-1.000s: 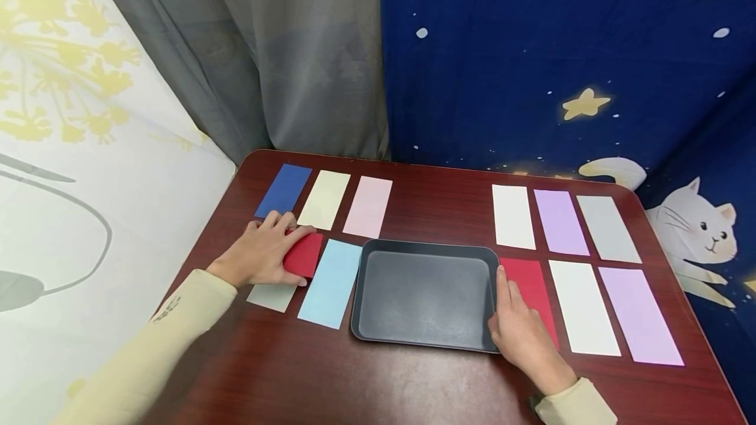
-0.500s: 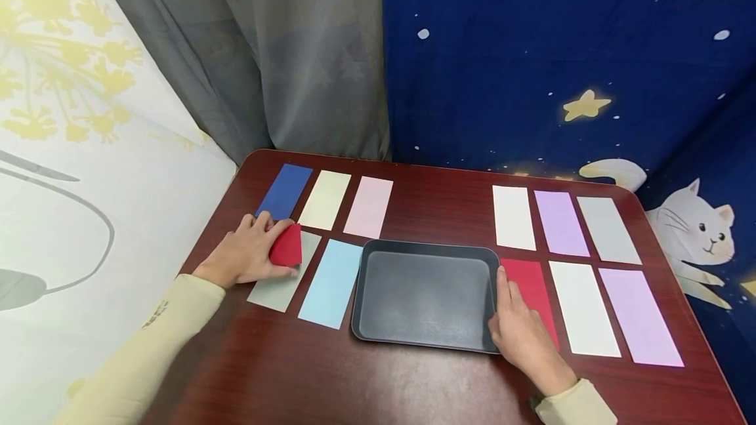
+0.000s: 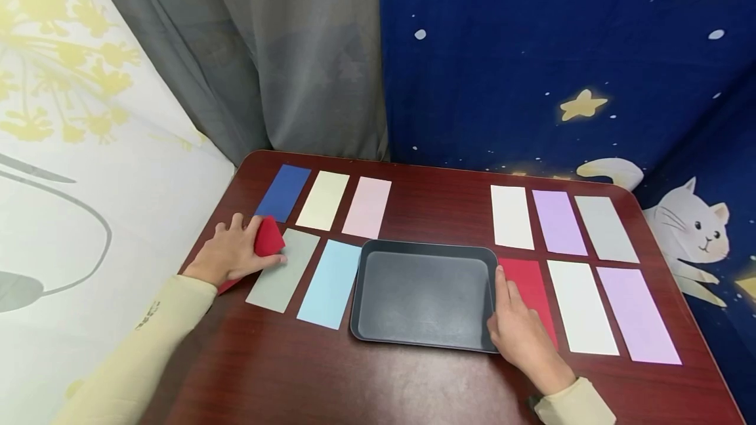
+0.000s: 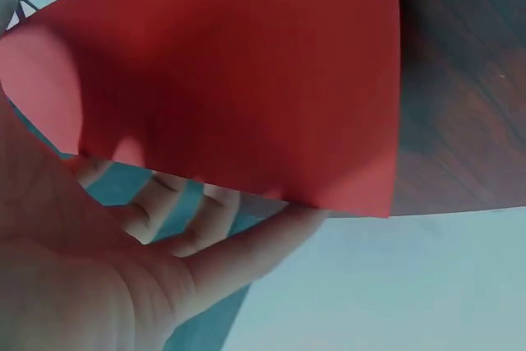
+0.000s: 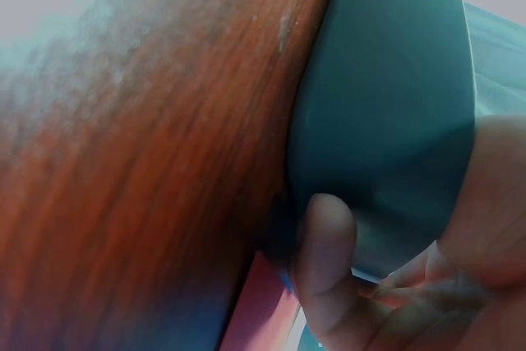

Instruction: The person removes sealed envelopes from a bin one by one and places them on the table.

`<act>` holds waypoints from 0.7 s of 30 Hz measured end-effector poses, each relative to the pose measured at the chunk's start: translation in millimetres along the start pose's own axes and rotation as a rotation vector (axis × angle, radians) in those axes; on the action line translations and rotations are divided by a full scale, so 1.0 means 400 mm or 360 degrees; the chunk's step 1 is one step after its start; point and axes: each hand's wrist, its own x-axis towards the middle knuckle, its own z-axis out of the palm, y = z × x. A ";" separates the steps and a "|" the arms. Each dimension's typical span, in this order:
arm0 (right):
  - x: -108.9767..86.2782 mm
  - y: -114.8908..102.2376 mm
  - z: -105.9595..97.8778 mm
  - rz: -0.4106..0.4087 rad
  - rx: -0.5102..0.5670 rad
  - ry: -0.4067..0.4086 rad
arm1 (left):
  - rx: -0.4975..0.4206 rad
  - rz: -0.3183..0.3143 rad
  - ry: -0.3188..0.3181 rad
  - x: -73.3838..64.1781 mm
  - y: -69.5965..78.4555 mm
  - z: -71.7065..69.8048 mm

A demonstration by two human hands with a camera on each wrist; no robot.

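Observation:
My left hand [image 3: 229,253] holds a bent red paper card [image 3: 268,236] at the table's left side. In the left wrist view the red card [image 4: 271,80] curves across the hand, fingertips at its edge. Beside it lie a grey-green card [image 3: 285,271] and a light blue card [image 3: 329,284], with a dark blue card [image 3: 285,190] behind. My right hand [image 3: 522,333] grips the right side of a dark grey tray [image 3: 425,294] near its front corner. In the right wrist view the thumb presses the tray's outer wall [image 5: 386,104]. Another red card [image 3: 528,287] lies partly under that hand.
Cream [image 3: 323,200] and pink [image 3: 367,207] cards lie at the back left. On the right lie two white cards, two lilac cards and a grey card [image 3: 607,228]. The reddish-brown table [image 3: 354,385] backs onto grey and dark blue curtains [image 3: 531,51].
My left hand has drawn the red card leftward off the grey-green card, which now shows almost whole; the red card stays bent. The right hand and tray have stayed put.

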 end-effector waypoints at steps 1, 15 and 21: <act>0.000 0.000 0.000 0.0003 0.0001 -0.0003 | 0.0004 -0.0019 -0.0005 0.001 -0.006 0.001; 0.002 0.002 -0.003 0.0012 0.0002 -0.0012 | -0.0050 -0.0410 -0.0103 0.016 -0.025 0.011; 0.000 0.001 -0.002 0.0017 -0.0001 -0.0024 | -0.0018 -0.0454 -0.0078 0.025 -0.022 0.020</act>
